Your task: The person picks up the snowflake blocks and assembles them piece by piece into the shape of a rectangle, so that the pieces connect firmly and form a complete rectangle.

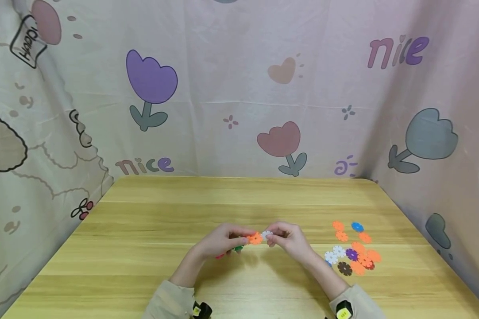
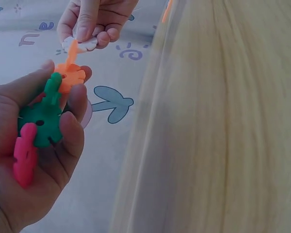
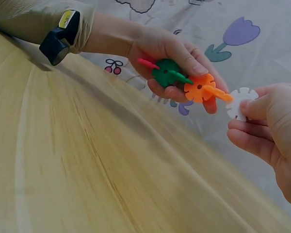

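My left hand [image 1: 222, 241] holds a chain of notched plastic snowflake discs above the table. Along the chain run a pink disc [image 2: 25, 158], green discs [image 2: 47, 128] slotted at an angle, and orange discs [image 3: 196, 91] by the fingertips. At the far end, a white snowflake disc [image 3: 236, 104] is pinched between thumb and fingers of my right hand [image 1: 290, 241]. The white disc meets the outermost orange disc edge to edge; how deep the slots sit together I cannot tell. From the head view, the left fingers cover much of the green and pink discs.
Loose snowflake discs lie on the wooden table [image 1: 164, 221] to the right: several orange discs [image 1: 358, 268], white discs [image 1: 330, 258], a purple disc [image 1: 351, 254], a black disc [image 1: 345, 268] and a blue disc [image 1: 357, 227]. A printed curtain [image 1: 215, 79] hangs behind the table.
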Motion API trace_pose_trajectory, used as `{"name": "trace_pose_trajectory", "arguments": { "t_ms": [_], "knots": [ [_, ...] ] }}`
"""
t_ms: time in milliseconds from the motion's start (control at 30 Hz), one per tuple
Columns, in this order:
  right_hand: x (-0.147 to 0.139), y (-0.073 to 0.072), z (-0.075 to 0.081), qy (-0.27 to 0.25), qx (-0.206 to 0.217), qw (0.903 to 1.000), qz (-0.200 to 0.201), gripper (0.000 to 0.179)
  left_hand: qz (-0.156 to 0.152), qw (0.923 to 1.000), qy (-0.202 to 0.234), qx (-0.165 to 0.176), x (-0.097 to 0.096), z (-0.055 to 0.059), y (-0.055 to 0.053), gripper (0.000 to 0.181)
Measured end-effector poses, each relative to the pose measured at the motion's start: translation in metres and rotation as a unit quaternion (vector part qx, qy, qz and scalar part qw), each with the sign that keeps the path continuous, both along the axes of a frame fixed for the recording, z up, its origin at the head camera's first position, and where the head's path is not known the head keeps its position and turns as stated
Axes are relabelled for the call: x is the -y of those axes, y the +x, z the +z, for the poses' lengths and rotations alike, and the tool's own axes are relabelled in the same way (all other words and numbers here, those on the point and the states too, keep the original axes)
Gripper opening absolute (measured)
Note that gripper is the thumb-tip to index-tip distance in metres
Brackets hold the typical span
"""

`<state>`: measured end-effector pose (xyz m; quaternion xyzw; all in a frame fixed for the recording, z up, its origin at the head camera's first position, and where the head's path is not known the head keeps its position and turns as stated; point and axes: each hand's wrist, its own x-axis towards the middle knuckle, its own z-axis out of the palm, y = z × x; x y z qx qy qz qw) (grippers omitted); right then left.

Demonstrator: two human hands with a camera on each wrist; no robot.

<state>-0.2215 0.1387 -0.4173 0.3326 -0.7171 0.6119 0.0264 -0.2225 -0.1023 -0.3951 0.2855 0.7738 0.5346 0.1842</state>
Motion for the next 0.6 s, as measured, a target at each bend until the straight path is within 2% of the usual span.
{"name": "trace_pose_trajectory", "arguments": {
  "t_ms": [200, 467, 600],
  "knots": [
    [0.001, 0.002, 0.003, 0.000, -0.005, 1.0000, 0.008, 0.008, 0.004, 1.0000, -0.006, 0.005, 0.001, 0.003, 0.002, 0.028],
    [0.006, 0.007, 0.006, 0.000, -0.014, 0.9997, -0.022, 0.008, 0.023, 0.9995, -0.011, 0.016, 0.001, 0.009, 0.006, 0.026],
    [0.009, 0.012, 0.013, 0.009, -0.017, 0.9991, -0.038, 0.009, 0.022, 0.9996, -0.013, 0.014, 0.000, 0.009, 0.005, 0.026]
  ]
}}
